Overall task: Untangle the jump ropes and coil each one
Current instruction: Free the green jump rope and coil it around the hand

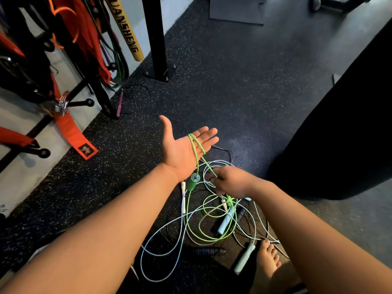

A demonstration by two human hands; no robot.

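My left hand [182, 148] is held out flat, palm up, fingers straight, with loops of the green jump rope [197, 149] draped over its fingers. A green handle [192, 183] hangs below that wrist. My right hand [230, 182] pinches the green rope just under the left hand. On the floor beneath lies a tangle: more green rope [212, 221], a pale blue rope [167, 236] with pale blue handles [226, 222], a mint handle [244, 258], and a dark foam handle [209, 251] of a black rope.
A bare foot [268, 257] rests at the tangle's right edge. A black rack post [156, 37] is bolted to the speckled rubber floor [244, 85]. Orange straps [72, 134] and bands hang at left. A large black bag [347, 134] stands at right. A purple-handled rope [119, 102] lies by the rack.
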